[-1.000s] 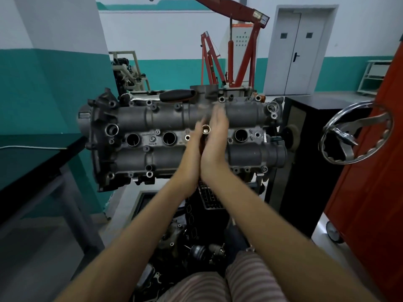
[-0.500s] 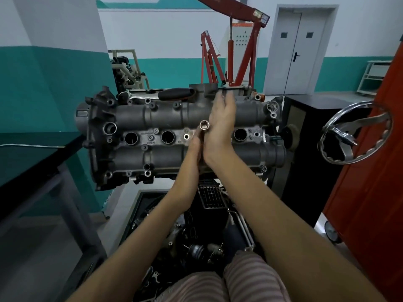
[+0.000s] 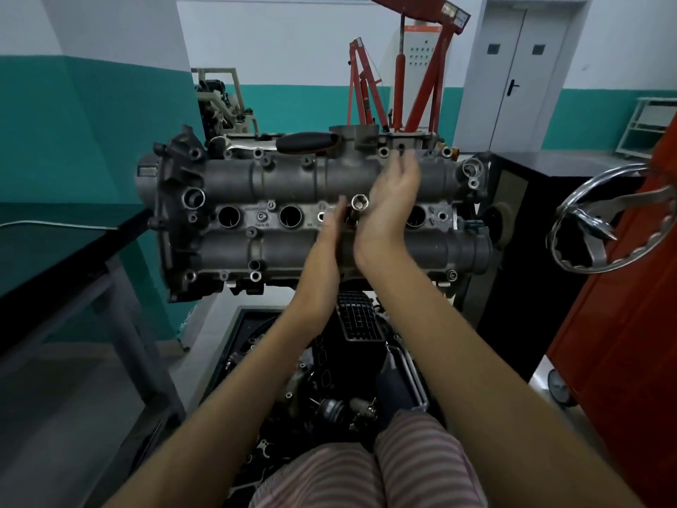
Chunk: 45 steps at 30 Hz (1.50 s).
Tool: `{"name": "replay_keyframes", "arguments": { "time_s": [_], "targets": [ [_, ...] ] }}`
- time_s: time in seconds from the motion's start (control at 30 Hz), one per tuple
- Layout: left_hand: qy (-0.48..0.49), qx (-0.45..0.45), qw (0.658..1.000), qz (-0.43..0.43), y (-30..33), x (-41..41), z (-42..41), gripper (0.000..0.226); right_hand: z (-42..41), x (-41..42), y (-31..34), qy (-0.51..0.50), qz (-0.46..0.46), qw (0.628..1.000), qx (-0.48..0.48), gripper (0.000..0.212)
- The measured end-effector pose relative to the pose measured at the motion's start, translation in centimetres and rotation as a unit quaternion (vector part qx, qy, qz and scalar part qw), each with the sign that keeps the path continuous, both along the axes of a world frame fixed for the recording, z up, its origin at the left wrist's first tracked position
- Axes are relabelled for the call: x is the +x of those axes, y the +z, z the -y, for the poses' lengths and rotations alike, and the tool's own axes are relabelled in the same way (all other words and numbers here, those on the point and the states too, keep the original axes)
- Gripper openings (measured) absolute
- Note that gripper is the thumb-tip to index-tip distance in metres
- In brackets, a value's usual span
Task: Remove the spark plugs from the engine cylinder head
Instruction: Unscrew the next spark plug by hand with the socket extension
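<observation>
A grey engine cylinder head (image 3: 285, 181) stands on a stand in front of me, with a row of round spark plug wells across its middle. A metal socket extension (image 3: 358, 204) sticks out of the third well. My left hand (image 3: 326, 247) and my right hand (image 3: 390, 210) lie flat against either side of it, fingers straight, palms facing each other. The right hand reaches higher than the left. Wells to the left (image 3: 229, 216) and at the far right (image 3: 415, 217) gape dark; I cannot tell whether plugs sit in them.
A ratchet with a black handle (image 3: 304, 141) lies on top of the head. A chrome handwheel (image 3: 604, 221) juts out at the right before a red cabinet (image 3: 630, 324). A dark table (image 3: 55, 258) stands left. A tray of parts (image 3: 329, 390) sits below.
My right palm has slid up and away along the extension while my left palm has slid back toward me, rolling the tool between them. The view has dropped a little.
</observation>
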<state>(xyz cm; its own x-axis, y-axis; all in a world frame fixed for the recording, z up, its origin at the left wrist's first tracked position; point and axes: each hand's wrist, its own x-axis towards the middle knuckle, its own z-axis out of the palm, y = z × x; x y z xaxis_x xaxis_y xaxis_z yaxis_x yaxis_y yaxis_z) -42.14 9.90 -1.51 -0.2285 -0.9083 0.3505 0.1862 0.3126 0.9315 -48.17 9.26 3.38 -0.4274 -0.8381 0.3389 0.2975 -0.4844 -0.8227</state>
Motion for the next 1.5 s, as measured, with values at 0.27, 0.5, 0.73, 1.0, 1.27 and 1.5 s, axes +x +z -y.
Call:
{"name": "replay_keyframes", "arguments": {
  "time_s": [0.27, 0.5, 0.73, 1.0, 1.27, 1.5],
  "targets": [
    [-0.042, -0.009, 0.999, -0.012, 1.4, -0.9, -0.3, 0.049, -1.7, 1.5, -2.3, 0.013, -0.091, 0.995, 0.023, 0.050],
    [0.021, -0.048, 0.999, 0.002, 2.8, -0.8, 0.8, 0.057, -1.0, 0.7, -1.6, 0.073, 0.009, 0.997, 0.000, 0.045],
    [-0.025, -0.005, 1.000, -0.005, 0.1, -0.7, -0.1, 0.046, -0.4, 0.9, -0.8, 0.048, -0.040, 0.998, -0.002, 0.049],
    [-0.023, -0.041, 0.998, 0.038, 3.1, -0.4, 2.1, 0.054, -1.1, 2.3, -5.5, 0.050, -0.023, 0.998, 0.016, 0.044],
    [0.011, -0.025, 0.999, -0.044, -0.2, 0.1, 0.3, 0.059, 0.4, 0.7, -0.6, 0.017, -0.025, 0.999, -0.037, 0.038],
    [-0.058, 0.002, 0.998, -0.005, 2.4, -0.7, 1.0, 0.059, -2.3, 2.5, -2.3, 0.050, 0.246, 0.963, -0.095, 0.037]
  ]
}}
